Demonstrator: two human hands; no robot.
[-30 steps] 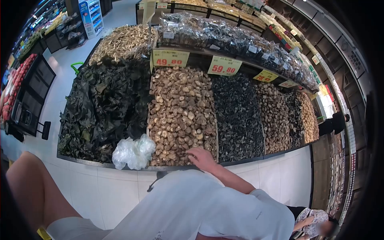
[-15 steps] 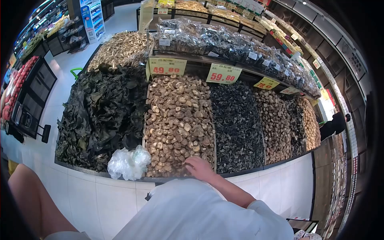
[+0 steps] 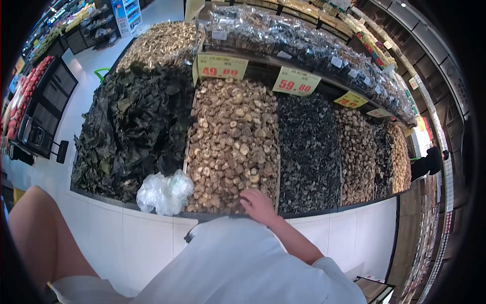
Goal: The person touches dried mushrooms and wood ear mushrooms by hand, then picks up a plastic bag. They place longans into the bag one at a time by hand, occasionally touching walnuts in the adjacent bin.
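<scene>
My right hand [image 3: 259, 206] reaches over the front end of a bin of dried shiitake mushrooms [image 3: 230, 137], close to its right-hand divider. The fingers point left and bend a little, the thumb is apart below them, and nothing shows between them. Left of the hand, a crumpled clear plastic bag [image 3: 165, 193] rests on the bin's front edge, overlapping the dark dried seaweed [image 3: 134, 126]. Black dried fungus [image 3: 309, 152] fills the bin to the right. At the lower left only my bent left arm shows; my left hand is out of frame.
Price signs [image 3: 223, 66] hang below a raised shelf of bagged dried goods [image 3: 304, 43]. More dried mushrooms [image 3: 358, 157] lie further right. A person in dark sleeves [image 3: 428, 163] stands at the far right. A stand with red produce [image 3: 30, 96] is across the aisle on the left.
The view has tilted down and shifted slightly, so the bins sit higher in it. My right hand stays at the front of the mushrooms, with its thumb now showing apart from the fingers.
</scene>
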